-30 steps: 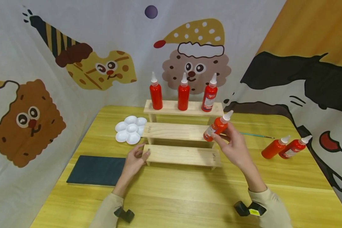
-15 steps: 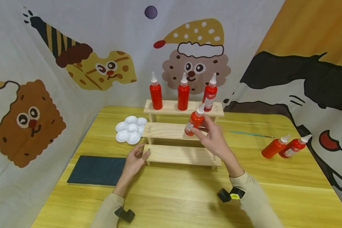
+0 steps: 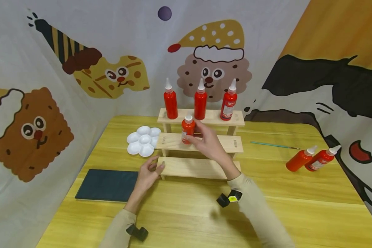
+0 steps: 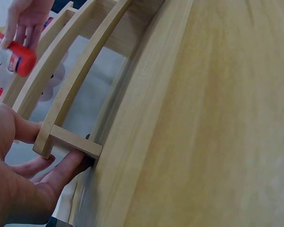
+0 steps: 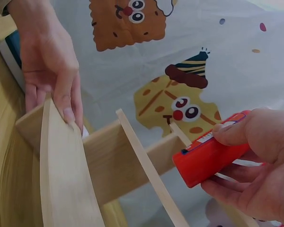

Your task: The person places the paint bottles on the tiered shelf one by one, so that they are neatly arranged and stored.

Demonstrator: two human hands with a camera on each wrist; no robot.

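My right hand (image 3: 206,139) grips a red squeeze bottle (image 3: 188,130) with a white cap. It holds the bottle over the left part of the middle step of a three-tier wooden stand (image 3: 198,167). In the right wrist view the bottle's base (image 5: 185,171) shows free of the shelf. My left hand (image 3: 147,174) holds the left end of the lowest step, thumb on the top board and fingers (image 4: 61,175) around the end support. On the top step, three more red bottles (image 3: 200,103) stand upright in a row.
Two red bottles (image 3: 300,160) stand at the table's right side. Near them lies a thin teal paintbrush (image 3: 274,144). A white flower-shaped palette (image 3: 143,140) sits left of the stand, and a dark flat board (image 3: 106,185) lies in front of it. A cartoon-printed cloth (image 3: 136,31) hangs behind.
My right hand has carried the red bottle leftward along the middle step, from its right end to its left part, and the bottle is more upright. My left hand has stayed put.
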